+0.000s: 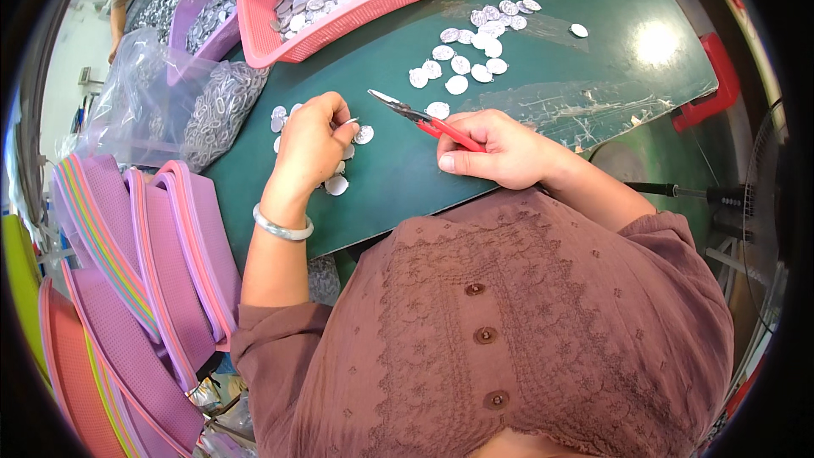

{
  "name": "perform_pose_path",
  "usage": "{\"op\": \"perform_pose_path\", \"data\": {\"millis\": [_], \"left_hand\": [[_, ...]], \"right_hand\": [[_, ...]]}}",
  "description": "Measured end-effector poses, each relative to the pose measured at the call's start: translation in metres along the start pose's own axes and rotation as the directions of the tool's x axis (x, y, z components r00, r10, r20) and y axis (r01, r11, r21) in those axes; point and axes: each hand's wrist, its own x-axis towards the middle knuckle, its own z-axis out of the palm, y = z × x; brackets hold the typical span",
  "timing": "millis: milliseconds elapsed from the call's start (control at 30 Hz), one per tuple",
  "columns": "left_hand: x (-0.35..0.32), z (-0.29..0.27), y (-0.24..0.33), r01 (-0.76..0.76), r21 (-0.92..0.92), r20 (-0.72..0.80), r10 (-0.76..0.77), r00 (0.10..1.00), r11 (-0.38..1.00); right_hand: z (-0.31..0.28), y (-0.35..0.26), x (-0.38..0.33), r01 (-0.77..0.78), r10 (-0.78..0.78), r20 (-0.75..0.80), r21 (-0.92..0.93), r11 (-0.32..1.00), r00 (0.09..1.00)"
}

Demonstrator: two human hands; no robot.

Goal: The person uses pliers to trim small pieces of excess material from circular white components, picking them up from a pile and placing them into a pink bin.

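- Right hand [496, 151]: wrapped around the red grips of the pliers [438, 128], whose metal tips point to ten o'clock, toward the left hand.
- Left hand [312, 137]: thumb and fingertips pinch a thin pale piece [353, 121], too small to make out.
- Close around the left hand, silvery discs [337, 185] lie on the green bench [407, 191], some partly hidden by it.
- At twelve o'clock from the right hand, a loose scatter of oval discs [460, 64]; one disc [579, 30] lies apart at one o'clock.
- At twelve o'clock from the left hand, a pink basket [365, 28] holding more discs.
- At ten o'clock, a clear bag [127, 110] of metal links [225, 106].
- At eight o'clock, stacked purple baskets [165, 242].
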Motion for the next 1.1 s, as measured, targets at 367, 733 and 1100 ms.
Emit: {"op": "perform_pose_path", "data": {"millis": [367,733,1100], "left_hand": [[-0.009,0.011,0.014,0.031,-0.872,0.01,-0.046,0.999,0.488],[-0.016,0.011,0.015,0.021,-0.856,0.034,0.015,0.999,0.516],[-0.017,0.02,0.005,0.117,-0.985,0.114,-0.029,0.993,0.13]], "right_hand": [[0.0,-0.002,0.001,-0.08,0.08,-0.023,-0.016,0.997,0.997],[0.002,-0.004,0.003,-0.073,0.07,-0.034,-0.072,0.995,0.997],[0.002,-0.005,0.002,-0.106,0.105,-0.053,-0.019,0.994,0.993]]}}
